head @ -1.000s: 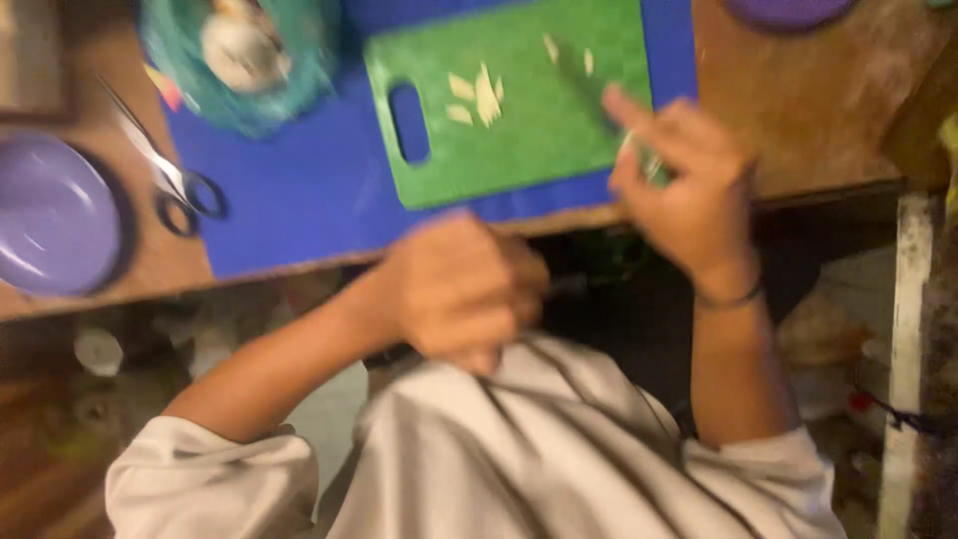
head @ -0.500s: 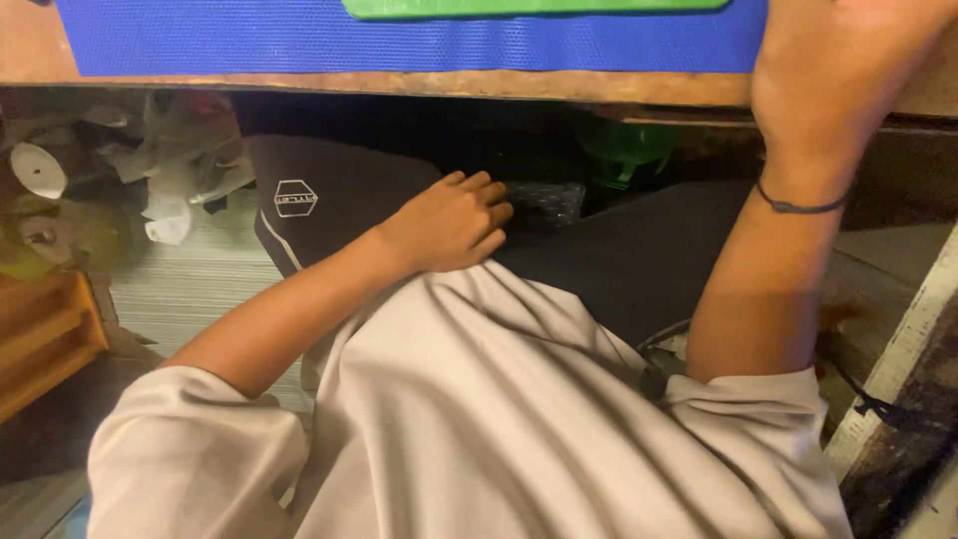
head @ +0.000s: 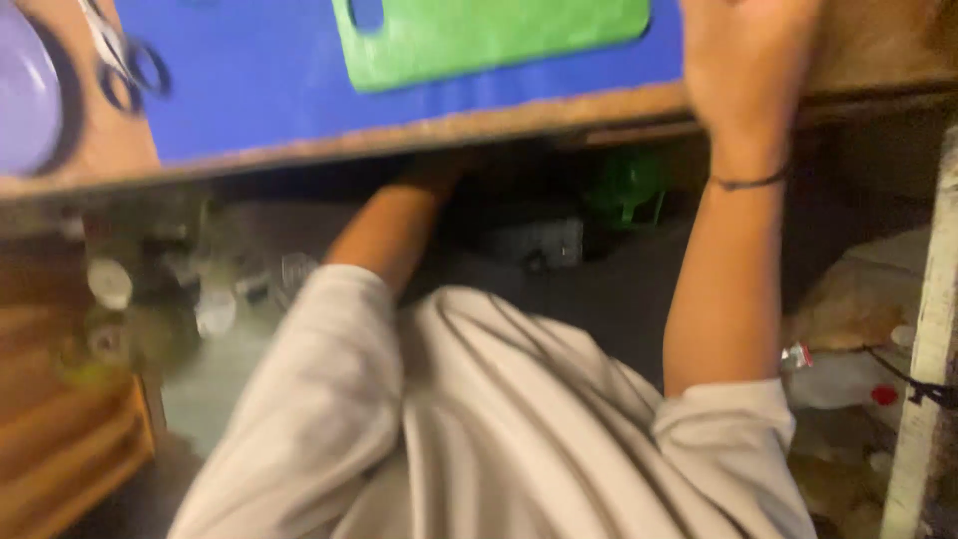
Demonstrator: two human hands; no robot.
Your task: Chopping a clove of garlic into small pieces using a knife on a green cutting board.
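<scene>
My right hand (head: 743, 60) rests at the table (head: 878, 50) edge, fingers cropped, grip unclear. Board (head: 489, 35) lies at its 9 o'clock. Left hand hidden under the table. Scissors (head: 125, 60) sit far left.

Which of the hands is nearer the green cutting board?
Right. The right hand rests on the table beside the green cutting board; the left hand is hidden beneath the table edge.

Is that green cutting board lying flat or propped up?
Flat. The green cutting board lies face-down on the blue mat, its handle hole showing mat beneath; nothing lifts an edge. The right hand rests beside it.
</scene>
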